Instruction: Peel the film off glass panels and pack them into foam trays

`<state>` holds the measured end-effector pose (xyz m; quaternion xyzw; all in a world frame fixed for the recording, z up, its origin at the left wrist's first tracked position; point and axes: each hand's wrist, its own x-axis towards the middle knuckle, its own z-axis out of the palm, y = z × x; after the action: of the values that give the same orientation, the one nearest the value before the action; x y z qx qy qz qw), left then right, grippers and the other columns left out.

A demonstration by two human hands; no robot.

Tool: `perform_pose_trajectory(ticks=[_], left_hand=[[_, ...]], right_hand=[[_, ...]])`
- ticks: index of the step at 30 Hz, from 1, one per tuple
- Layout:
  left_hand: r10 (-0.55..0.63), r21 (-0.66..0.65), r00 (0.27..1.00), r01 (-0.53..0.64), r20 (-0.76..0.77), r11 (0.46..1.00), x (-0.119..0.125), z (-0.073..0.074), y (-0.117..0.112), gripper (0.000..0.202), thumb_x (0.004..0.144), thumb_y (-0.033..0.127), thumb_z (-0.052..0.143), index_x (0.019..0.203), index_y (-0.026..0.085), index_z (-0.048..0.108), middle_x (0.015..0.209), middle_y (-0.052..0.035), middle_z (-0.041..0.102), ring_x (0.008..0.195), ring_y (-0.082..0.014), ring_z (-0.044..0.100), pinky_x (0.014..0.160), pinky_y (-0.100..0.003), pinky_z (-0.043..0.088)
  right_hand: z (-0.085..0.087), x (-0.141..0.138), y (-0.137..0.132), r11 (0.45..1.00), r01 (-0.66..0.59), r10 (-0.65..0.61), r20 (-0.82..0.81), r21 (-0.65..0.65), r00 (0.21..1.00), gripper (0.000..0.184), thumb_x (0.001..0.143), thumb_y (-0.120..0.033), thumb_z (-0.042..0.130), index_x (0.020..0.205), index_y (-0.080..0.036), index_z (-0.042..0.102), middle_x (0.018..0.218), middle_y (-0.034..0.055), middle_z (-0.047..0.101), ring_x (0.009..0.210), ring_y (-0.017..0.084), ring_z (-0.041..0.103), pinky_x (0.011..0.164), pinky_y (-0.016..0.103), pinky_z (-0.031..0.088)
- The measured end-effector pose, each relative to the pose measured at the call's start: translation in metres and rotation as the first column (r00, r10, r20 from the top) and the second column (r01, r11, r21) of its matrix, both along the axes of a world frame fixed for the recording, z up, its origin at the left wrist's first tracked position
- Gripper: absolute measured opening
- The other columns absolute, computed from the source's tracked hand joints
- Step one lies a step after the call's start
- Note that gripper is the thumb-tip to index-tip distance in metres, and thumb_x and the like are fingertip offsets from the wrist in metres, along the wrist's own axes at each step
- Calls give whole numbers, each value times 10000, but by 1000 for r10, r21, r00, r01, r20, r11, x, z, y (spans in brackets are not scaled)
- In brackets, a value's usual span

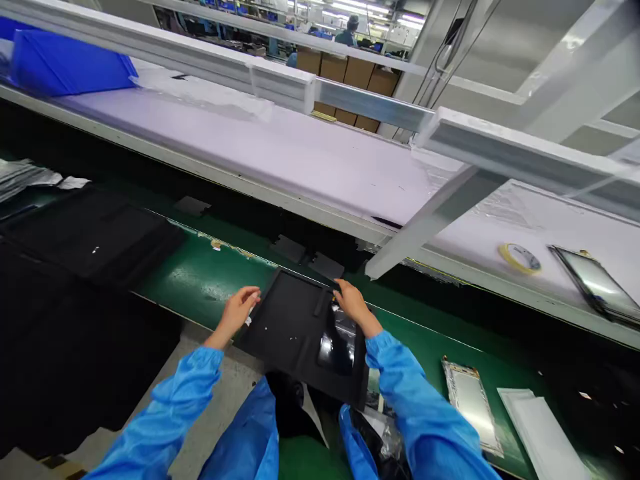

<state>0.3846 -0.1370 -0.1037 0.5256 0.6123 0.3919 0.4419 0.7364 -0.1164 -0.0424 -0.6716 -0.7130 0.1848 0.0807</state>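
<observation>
A black tray (285, 327) with recessed compartments rests tilted at the near edge of the green bench, over my knees. In its right compartment lies a glossy black screen panel (339, 340) that reflects the lights. My right hand (354, 308) reaches over the tray's far right side, fingers bent at the panel's upper end; the grip is partly hidden. By the tray's left edge, my left hand (239, 315) is raised with thumb and fingertips pressed together. Whatever may be between them cannot be made out. A small white scrap (249, 321) shows just below these fingers.
Stacked black trays (95, 233) stand at the left. On the bench (205, 273) to the right lie a metal-backed screen part (473, 403) and white pads (543, 433). The white shelf (300, 153) holds a blue bin (70, 63) and tape roll (520, 258); a slanted post (425, 220) crosses it.
</observation>
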Motion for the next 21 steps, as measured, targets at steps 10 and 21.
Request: perform_pose_trajectory(ticks=[10,21], left_hand=[[-65,-72,887,35,-458,997,22,-57,265,323,837,236,703,1114,77,657,1245,-246,690,1233,-342,621,1024,-404,459],[-229,-302,779,53,-584,952,82,-118,353,774,592,351,897,1240,64,586,1314,-331,607,1280,-487,541,1029,-562,402]], right_hand=[[-101,-13,186,931,208,-64,427,-301,902,916,706,-53,748,1539,-244,419,1518,196,490,1382,343,501,1061,470,438],[-146,5,200,944,227,-64,540,-241,839,799,794,1,621,1552,-112,397,1506,321,458,1390,422,488,1074,541,441]])
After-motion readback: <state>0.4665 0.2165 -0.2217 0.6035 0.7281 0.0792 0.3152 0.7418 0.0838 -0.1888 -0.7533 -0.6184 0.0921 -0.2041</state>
